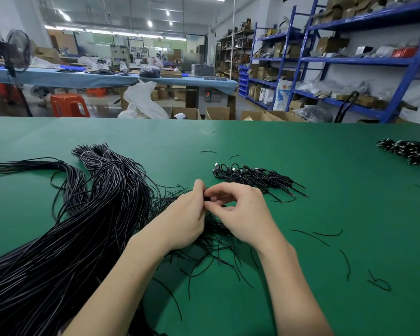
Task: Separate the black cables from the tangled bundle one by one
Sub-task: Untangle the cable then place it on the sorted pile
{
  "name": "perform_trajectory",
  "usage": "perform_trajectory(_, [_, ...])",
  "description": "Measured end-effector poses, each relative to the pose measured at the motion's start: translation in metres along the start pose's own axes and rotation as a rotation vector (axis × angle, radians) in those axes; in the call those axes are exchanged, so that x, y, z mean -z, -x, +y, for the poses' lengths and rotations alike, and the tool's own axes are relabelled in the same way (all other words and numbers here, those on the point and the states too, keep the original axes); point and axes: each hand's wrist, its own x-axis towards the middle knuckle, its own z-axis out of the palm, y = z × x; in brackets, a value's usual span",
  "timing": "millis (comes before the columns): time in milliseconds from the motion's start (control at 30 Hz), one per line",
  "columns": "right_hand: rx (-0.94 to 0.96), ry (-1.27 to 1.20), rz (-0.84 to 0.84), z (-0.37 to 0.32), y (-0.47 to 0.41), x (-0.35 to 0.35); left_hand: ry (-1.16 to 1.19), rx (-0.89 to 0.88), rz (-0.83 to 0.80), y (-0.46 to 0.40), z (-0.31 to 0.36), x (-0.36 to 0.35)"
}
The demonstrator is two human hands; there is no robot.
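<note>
Black cables, long and thin, lie in a big tangled bundle [83, 226] on the left side of the green table top [301, 166]. Thin loose ends from the bundle spread out under both hands. The left hand [184, 214] and the right hand [238, 209] meet above the middle of the table, fingertips touching. Both hands have bent fingers and pinch one small black cable piece [207, 198] between them. The left thumb points up. The right fingers curl in a ring above the cable. Just behind the hands sits a small pile of short black cables with plugs [255, 177]. A few single black wire bits [310, 235] lie to the right, apart from the hands.
</note>
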Motion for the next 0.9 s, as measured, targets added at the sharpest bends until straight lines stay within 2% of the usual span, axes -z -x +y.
perform_trajectory(267, [-0.056,0.007,0.059,0.000,0.000,-0.001,-0.005,0.013,-0.007,0.001,0.001,0.000])
perform_trajectory(467, [-0.227,-0.009,0.088,-0.002,-0.001,-0.004,-0.046,0.051,-0.024,0.003,0.003,-0.006])
perform_trajectory(633, [-0.337,-0.136,0.152,0.001,-0.001,-0.006,-0.092,-0.002,0.026,0.003,0.008,-0.009])
perform_trajectory(767, [-0.335,-0.134,0.187,0.002,-0.001,-0.007,-0.019,0.008,0.057,0.002,0.010,-0.011])
perform_trajectory(900, [-0.242,-0.037,0.159,0.005,-0.001,-0.003,0.133,0.060,0.011,0.002,0.011,-0.008])
